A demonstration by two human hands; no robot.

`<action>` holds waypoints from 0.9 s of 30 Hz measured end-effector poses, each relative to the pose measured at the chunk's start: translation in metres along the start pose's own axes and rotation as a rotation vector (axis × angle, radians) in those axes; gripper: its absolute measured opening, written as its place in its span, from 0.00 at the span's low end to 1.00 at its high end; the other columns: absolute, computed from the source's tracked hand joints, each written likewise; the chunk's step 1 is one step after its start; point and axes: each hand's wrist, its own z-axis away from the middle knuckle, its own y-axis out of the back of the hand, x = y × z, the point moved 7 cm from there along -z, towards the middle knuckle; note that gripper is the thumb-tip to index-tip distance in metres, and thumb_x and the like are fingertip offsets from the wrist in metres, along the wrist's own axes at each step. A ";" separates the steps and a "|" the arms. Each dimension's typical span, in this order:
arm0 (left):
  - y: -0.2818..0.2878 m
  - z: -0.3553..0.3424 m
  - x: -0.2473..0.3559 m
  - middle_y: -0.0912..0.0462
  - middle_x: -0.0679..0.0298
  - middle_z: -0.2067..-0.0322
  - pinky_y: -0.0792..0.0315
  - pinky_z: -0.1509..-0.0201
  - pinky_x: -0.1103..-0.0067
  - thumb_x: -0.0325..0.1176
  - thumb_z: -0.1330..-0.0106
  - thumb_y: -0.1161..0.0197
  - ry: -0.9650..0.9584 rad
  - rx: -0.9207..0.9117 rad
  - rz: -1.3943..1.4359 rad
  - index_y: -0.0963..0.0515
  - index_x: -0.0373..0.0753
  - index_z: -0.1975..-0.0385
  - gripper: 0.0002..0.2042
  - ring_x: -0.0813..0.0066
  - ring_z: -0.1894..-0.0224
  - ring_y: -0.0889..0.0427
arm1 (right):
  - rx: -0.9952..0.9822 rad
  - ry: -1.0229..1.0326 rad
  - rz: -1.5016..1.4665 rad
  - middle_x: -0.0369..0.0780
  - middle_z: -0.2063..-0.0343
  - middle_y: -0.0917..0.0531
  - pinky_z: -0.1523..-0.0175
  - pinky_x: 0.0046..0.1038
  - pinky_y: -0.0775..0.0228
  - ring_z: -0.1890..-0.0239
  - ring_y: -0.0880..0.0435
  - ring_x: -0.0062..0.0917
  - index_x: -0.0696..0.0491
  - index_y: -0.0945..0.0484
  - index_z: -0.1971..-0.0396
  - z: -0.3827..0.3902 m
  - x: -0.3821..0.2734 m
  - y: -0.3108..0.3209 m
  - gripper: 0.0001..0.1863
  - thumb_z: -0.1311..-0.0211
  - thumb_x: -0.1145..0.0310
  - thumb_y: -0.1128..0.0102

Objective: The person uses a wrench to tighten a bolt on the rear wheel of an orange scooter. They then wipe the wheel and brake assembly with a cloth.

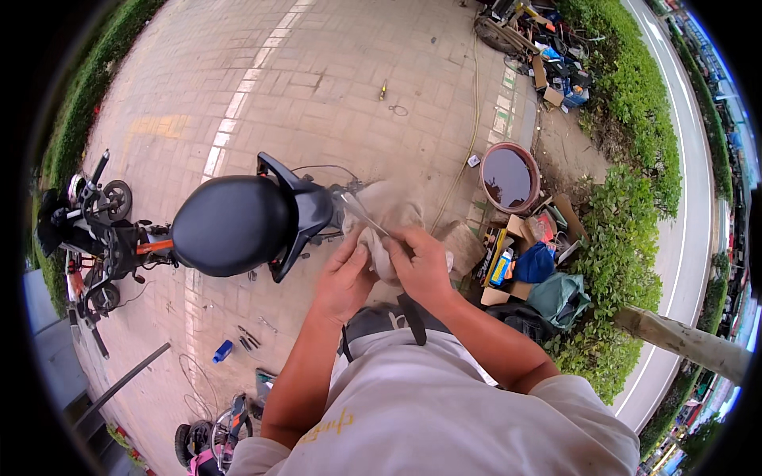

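Note:
Close in front of me, a pale, crumpled rag [376, 252] is bunched between both hands. My left hand [343, 278] is closed round its left side, thumb up. The fingers of my right hand [422, 268] close on the near end of a slim, silvery metal tool [362, 213] and on the cloth beside it. The tool points away to the upper left; its exact kind is unclear. Just beyond its tip is the tail of an electric scooter with a black seat [238, 226] and a black rear grab rail [295, 218].
To the right are a brown tub of dark liquid [509, 178], cardboard boxes [520, 230], a teal bag [559, 300] and a hedge [619, 270]. A blue bottle [222, 351] and hand tools [249, 338] lie at left. A yellow-handled screwdriver [383, 90] is farther off on the paving.

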 end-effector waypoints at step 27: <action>0.274 0.482 0.140 0.24 0.60 0.48 0.36 0.44 0.63 0.51 0.25 0.62 -1.071 0.330 0.617 0.28 0.50 0.48 0.19 0.64 0.46 0.27 | -1.086 0.193 -0.149 0.31 0.80 0.23 0.72 0.21 0.39 0.76 0.29 0.13 0.58 0.22 0.74 0.277 -0.190 -0.493 0.17 0.31 0.61 0.48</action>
